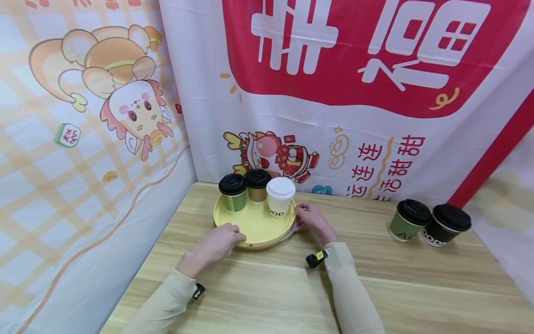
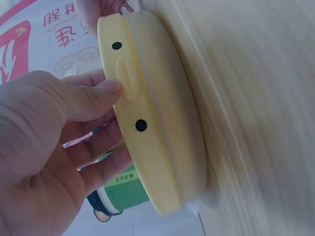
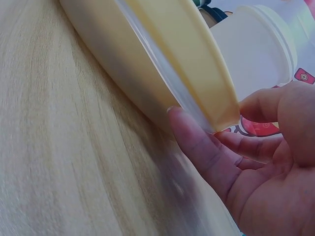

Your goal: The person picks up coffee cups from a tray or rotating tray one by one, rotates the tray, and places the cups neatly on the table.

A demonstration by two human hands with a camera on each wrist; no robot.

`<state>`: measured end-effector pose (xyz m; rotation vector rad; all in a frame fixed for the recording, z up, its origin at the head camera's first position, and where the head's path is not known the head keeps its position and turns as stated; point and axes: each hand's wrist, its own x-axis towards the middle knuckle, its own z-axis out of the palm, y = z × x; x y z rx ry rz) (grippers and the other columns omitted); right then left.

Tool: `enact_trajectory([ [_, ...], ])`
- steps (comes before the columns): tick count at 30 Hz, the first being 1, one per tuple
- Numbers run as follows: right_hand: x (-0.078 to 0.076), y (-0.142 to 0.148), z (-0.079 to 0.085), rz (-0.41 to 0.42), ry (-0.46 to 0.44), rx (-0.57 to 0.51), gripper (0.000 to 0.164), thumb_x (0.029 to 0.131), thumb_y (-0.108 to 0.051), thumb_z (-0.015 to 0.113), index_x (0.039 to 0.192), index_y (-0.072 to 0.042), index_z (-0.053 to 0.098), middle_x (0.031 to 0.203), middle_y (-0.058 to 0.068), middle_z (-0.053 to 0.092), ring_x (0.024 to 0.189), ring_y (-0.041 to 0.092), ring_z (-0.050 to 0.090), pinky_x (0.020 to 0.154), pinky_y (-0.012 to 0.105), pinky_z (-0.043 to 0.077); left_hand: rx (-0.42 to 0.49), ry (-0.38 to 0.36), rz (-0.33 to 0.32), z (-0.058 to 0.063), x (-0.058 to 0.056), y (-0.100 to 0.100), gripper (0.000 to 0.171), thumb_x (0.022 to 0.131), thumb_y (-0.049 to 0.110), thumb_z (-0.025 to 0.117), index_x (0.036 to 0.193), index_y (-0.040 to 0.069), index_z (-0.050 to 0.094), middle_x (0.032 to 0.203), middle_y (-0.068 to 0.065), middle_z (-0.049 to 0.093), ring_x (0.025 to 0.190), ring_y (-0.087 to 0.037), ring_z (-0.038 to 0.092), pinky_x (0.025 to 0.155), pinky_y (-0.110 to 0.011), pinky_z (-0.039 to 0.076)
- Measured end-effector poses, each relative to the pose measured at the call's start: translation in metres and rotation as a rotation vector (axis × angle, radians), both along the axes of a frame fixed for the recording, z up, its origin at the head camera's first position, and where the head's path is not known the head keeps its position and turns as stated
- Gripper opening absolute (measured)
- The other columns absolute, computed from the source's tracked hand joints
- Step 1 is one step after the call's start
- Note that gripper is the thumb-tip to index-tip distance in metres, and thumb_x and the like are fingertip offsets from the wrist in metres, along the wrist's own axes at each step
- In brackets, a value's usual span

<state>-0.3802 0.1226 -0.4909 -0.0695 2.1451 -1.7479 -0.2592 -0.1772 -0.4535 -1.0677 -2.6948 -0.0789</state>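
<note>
A round yellow tray (image 1: 252, 232) sits on the wooden table, with a paler layer under its rim and a duck-like face of black dots and a raised beak (image 2: 129, 79) on its side. My left hand (image 1: 213, 248) grips the near-left rim, thumb by the beak and fingers over the inside. At the right side, my right hand (image 1: 314, 221) pinches the edge, its thumb low against the outer wall. On the tray stand a green cup (image 1: 236, 202) and a brown cup (image 1: 257, 194) with black lids, and a white cup (image 1: 279, 204) with a white lid.
To the right on the wooden table (image 1: 267, 287) are a green lidded cup (image 1: 403, 226) and a black lidded cup (image 1: 440, 231), side by side. Printed cloth hangs behind the table (image 1: 200, 93) and along its left side (image 1: 62, 185).
</note>
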Motion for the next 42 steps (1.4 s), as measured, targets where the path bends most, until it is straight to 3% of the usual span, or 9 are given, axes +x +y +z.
enact_trajectory([
  [7, -0.001, 0.001, 0.000, -0.007, 0.000, 0.026, 0.030, 0.093, -0.026, 0.051, 0.112, -0.003, 0.053, 0.089, 0.017, 0.060, 0.070, 0.025, 0.063, 0.067, 0.043, 0.055, 0.025, -0.020, -0.006, 0.004, 0.000, -0.008, 0.012, 0.082, 0.005, 0.065, 0.078, 0.017, 0.065, 0.071, 0.006, 0.049, 0.067, -0.013, 0.048, 0.063, -0.028, 0.044],
  [13, 0.001, 0.001, 0.001, -0.006, -0.004, 0.032, 0.031, 0.093, -0.025, 0.051, 0.113, -0.002, 0.053, 0.091, 0.017, 0.060, 0.071, 0.025, 0.063, 0.068, 0.043, 0.055, 0.034, -0.046, 0.004, 0.008, 0.000, -0.012, 0.011, 0.081, 0.007, 0.065, 0.088, 0.015, 0.066, 0.078, 0.004, 0.056, 0.073, -0.015, 0.053, 0.068, -0.030, 0.046],
  [16, 0.002, 0.001, 0.002, -0.004, -0.005, 0.036, 0.031, 0.093, -0.025, 0.051, 0.113, -0.001, 0.053, 0.091, 0.017, 0.060, 0.071, 0.025, 0.063, 0.069, 0.043, 0.055, 0.059, -0.059, 0.027, 0.009, 0.001, -0.011, 0.030, 0.081, 0.014, 0.067, 0.111, 0.013, 0.063, 0.092, -0.002, 0.061, 0.082, -0.017, 0.056, 0.073, -0.032, 0.049],
  [19, 0.002, 0.001, 0.002, -0.002, -0.006, 0.024, 0.031, 0.093, -0.024, 0.051, 0.113, 0.000, 0.052, 0.089, 0.017, 0.060, 0.070, 0.025, 0.063, 0.070, 0.044, 0.055, 0.101, -0.061, 0.063, 0.009, 0.000, -0.006, 0.056, 0.082, 0.024, 0.069, 0.133, 0.016, 0.047, 0.107, -0.005, 0.058, 0.091, -0.018, 0.057, 0.078, -0.033, 0.050],
  [22, 0.002, 0.000, 0.002, -0.006, -0.011, 0.016, 0.031, 0.094, -0.023, 0.051, 0.114, 0.000, 0.052, 0.088, 0.017, 0.061, 0.069, 0.025, 0.063, 0.069, 0.044, 0.055, 0.129, -0.057, 0.074, 0.010, -0.001, 0.001, 0.065, 0.083, 0.029, 0.069, 0.139, 0.018, 0.039, 0.111, -0.006, 0.056, 0.094, -0.018, 0.056, 0.080, -0.033, 0.050],
  [33, 0.002, -0.001, 0.004, -0.005, -0.020, 0.037, 0.033, 0.094, -0.025, 0.051, 0.115, -0.001, 0.052, 0.090, 0.017, 0.061, 0.072, 0.025, 0.063, 0.071, 0.045, 0.055, 0.130, -0.019, -0.006, 0.006, 0.000, 0.027, 0.052, 0.081, 0.024, 0.070, 0.129, 0.015, 0.051, 0.099, -0.003, 0.056, 0.087, -0.016, 0.054, 0.076, -0.032, 0.048],
  [42, 0.002, -0.001, 0.004, -0.014, -0.023, 0.044, 0.033, 0.092, -0.025, 0.052, 0.114, 0.000, 0.052, 0.088, 0.017, 0.060, 0.071, 0.025, 0.063, 0.071, 0.045, 0.055, 0.036, 0.019, -0.030, -0.002, 0.002, 0.038, 0.017, 0.088, 0.019, 0.062, 0.105, 0.018, 0.066, 0.087, 0.002, 0.056, 0.081, -0.015, 0.054, 0.069, -0.028, 0.048],
])
